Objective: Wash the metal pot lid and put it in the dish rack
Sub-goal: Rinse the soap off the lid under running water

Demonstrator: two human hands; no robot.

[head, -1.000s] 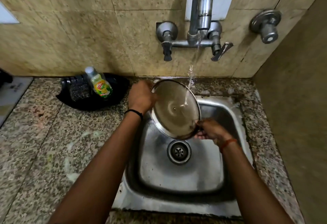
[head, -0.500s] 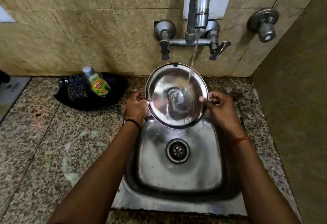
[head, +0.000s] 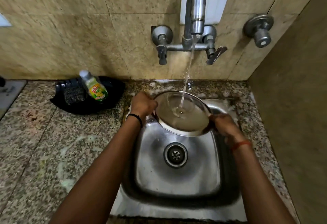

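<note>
The metal pot lid point(head: 184, 115) hangs tilted over the far part of the sink point(head: 177, 179), under the tap's stream point(head: 187, 75). The left hand point(head: 143, 104) pinches its left rim, the right hand point(head: 224, 124) its near-right rim. Its knob is hidden. The soap bottle point(head: 93, 87) on the left counter has a blurred label, unreadable.

The table point(head: 44, 153) is speckled granite, grey and black with pinkish flecks and pale soapy smears. The wall tiles point(head: 70, 29) are mottled beige. The sink point(head: 177, 179), tap point(head: 195, 7) and pot lid point(head: 184, 115) are dull silver. A black tray point(head: 106, 103) near the table's back edge holds a bottle point(head: 94, 87) with a green-yellow label with red lettering. The left wrist wears a black band point(head: 136, 117), the right an orange-red thread point(head: 241, 144).
</note>
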